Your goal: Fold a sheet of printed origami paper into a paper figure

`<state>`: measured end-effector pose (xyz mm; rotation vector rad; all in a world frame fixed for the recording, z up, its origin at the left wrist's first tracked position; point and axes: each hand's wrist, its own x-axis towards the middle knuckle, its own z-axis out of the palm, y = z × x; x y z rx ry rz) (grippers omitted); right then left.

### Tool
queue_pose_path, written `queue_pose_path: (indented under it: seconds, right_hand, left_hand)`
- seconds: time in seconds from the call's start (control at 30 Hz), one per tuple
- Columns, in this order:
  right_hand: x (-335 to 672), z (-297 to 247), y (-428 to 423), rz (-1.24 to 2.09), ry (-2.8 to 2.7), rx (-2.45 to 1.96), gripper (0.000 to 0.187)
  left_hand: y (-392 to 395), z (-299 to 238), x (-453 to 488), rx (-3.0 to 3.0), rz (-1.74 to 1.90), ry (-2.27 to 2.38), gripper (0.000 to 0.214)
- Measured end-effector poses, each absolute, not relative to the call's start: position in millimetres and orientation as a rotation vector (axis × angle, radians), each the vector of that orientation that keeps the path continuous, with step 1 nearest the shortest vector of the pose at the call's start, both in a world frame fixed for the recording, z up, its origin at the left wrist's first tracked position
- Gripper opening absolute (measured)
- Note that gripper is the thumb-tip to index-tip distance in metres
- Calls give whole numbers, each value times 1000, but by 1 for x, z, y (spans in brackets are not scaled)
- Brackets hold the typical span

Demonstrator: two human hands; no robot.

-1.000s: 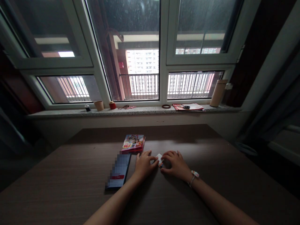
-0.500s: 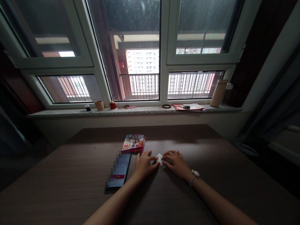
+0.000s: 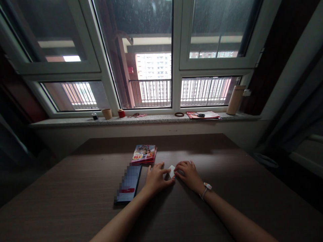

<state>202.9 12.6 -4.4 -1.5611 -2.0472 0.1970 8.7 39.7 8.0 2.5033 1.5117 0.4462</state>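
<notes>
A small white piece of paper with a coloured patch at its near edge lies between my two hands on the brown table. My left hand grips its left side and near edge, thumb reaching to the near corner and index finger at the side. My right hand has its fingertips bent and pinched on the paper's right edge, covering part of it. A light bracelet with a charm sits on my right wrist. Left of my left hand lies a phone, its screen partly pixelated.
A stack of colourful printed leaflets lies beyond the phone. On the windowsill stand a paper cup, a small red jar and a tan bottle. Scissors rest on red and white papers there.
My left thumb has slid right along the paper's near edge. The coloured part that stuck out toward me is now mostly hidden or folded in; I cannot tell which.
</notes>
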Motion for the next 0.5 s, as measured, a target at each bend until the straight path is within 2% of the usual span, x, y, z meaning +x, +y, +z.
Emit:
queue_pose_path:
  seconds: [0.3,0.5]
  right_hand:
    - [202,-5,12,173,-2039,-1566,11]
    - [203,-2,10,200,-2049,-1574,13]
  left_hand:
    - [44,3,2,2513,380,1422,62]
    - [45,2,0,2533,414,1384,54]
